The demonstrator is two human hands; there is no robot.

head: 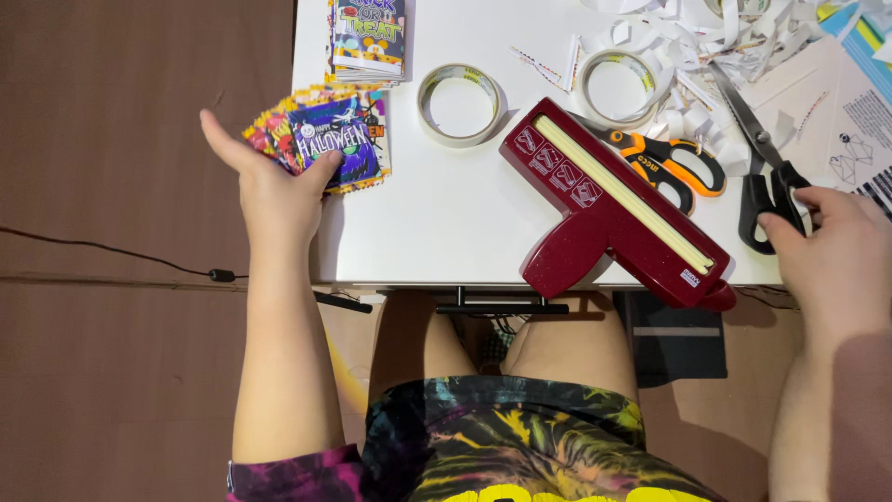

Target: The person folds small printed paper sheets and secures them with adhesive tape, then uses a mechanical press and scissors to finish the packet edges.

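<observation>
We take the dark red sealing tool (613, 209) lying aslant on the white table (446, 223) as our mark. Far to its left, at the table's corner, our left hand (274, 191) is spread wide, thumb resting on the fanned printed packets (330, 139), fingers off the table's edge. To the tool's right, our right hand (836, 256) closes its fingers on the handles of the black scissors (762, 158). Orange-handled scissors (674, 163) lie just behind the tool, between two tape rolls (458, 104).
</observation>
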